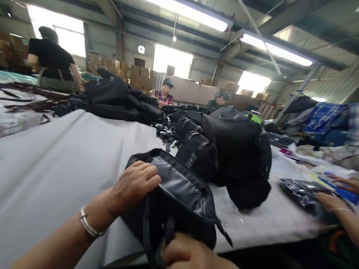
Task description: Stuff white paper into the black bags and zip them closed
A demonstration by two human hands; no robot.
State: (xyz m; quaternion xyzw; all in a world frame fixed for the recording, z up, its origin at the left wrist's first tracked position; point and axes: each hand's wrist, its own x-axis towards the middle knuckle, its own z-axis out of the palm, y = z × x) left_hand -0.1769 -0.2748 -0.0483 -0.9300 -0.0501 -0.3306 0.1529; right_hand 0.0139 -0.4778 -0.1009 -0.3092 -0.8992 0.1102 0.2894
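A black zippered bag [134,223] lies tilted at the table's front edge, its top open and its shiny grey lining [184,182] showing. My left hand [138,180] is closed over the bag's upper left rim, the thumb side out of sight. Lower down, at the bag's near side, my right hand [194,260] is curled beside the hanging black straps [146,226]. A small greyish piece shows by its fingers, too blurred to name. From the bag's right corner hangs a black zipper end [224,234].
Black bags [234,146] are heaped just beyond mine, with another black pile [112,98] farther left. Small black buckles [166,133] lie between. At right, a co-worker's hands [330,202] handle a plastic-wrapped item [302,190]. White sheeting [59,171] covers the table at left.
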